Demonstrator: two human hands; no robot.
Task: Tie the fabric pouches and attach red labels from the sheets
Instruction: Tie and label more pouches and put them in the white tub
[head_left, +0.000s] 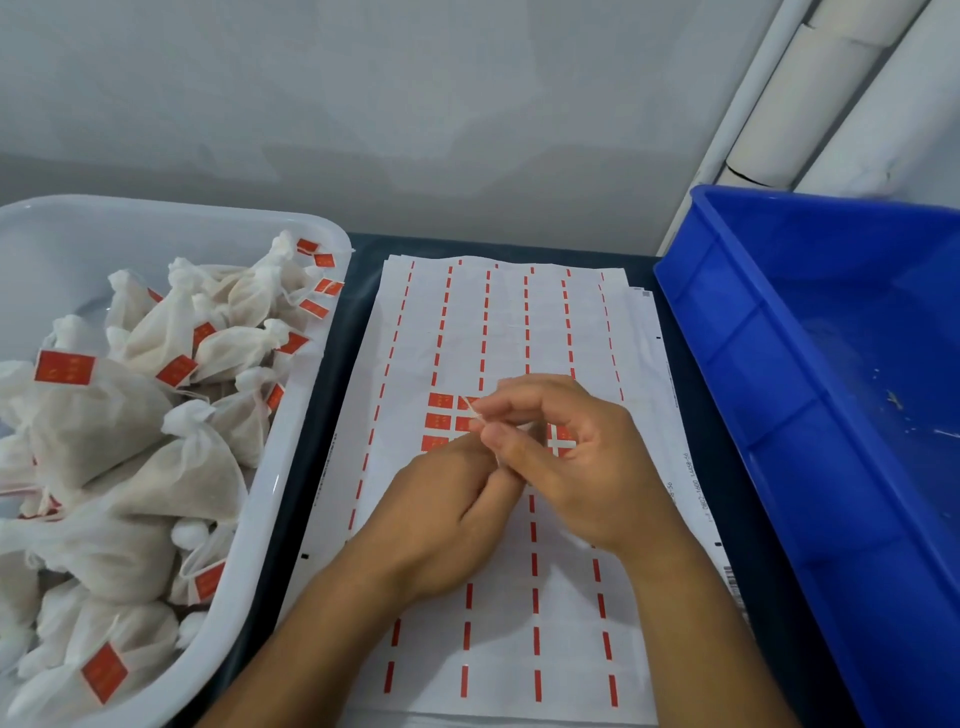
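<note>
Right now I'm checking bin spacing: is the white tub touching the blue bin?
Apart. The head view shows the white tub at the left and the blue bin at the right, with the whole label sheet lying between them.

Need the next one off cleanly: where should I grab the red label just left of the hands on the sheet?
Take the top red label by its upper left corner, coming from the left. It lies flat on the label sheet, so a nail must lift a corner first; that side is bare backing, while the hands crowd its right.
</note>
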